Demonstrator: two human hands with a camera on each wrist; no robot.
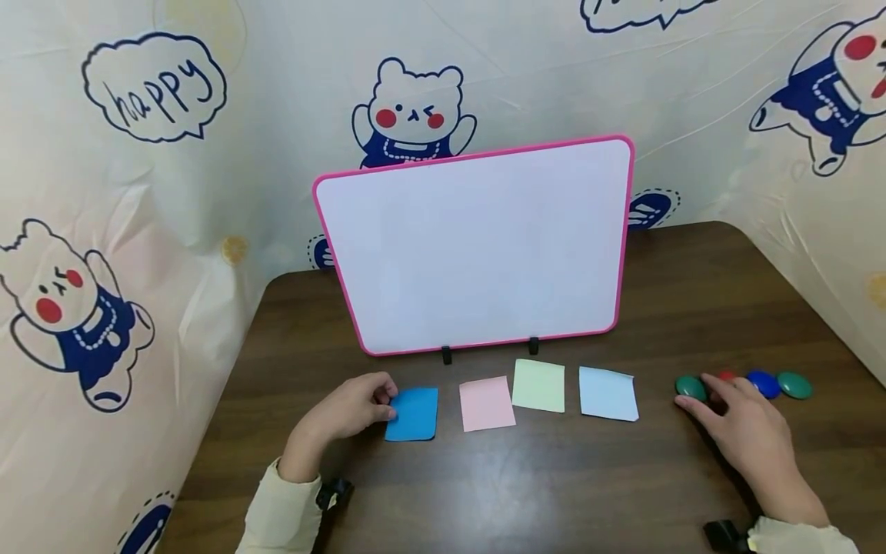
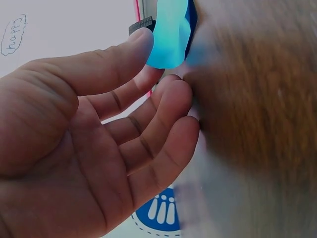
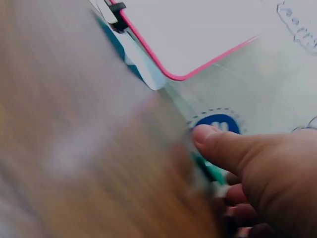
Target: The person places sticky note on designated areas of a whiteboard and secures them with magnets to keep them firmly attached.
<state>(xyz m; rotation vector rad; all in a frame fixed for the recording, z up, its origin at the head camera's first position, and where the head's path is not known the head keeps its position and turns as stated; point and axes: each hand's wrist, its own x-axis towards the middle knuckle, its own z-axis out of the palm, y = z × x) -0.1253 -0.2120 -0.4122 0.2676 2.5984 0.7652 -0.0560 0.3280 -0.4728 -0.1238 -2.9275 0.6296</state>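
My left hand (image 1: 356, 406) pinches the left edge of a bright blue sticky note (image 1: 415, 415) between thumb and forefinger. In the left wrist view the note (image 2: 171, 37) curls up at the thumb tip, while the other fingers bend below it, near the table. At the right, my right hand (image 1: 751, 427) has its thumb and forefinger round a green round magnet (image 1: 689, 388). In the right wrist view that magnet (image 3: 214, 171) shows partly, beneath the thumb. A red magnet (image 1: 726, 375) is mostly hidden behind the right hand; a blue magnet (image 1: 764, 384) and another green one lie beyond it.
A pink-framed whiteboard (image 1: 477, 246) stands tilted back on small black feet (image 1: 446, 355). Before it on the wooden table (image 1: 554, 485) lie a pink note (image 1: 487, 404), a green note (image 1: 538, 386) and a light blue note (image 1: 608, 394). A printed curtain (image 1: 277, 92) hangs behind.
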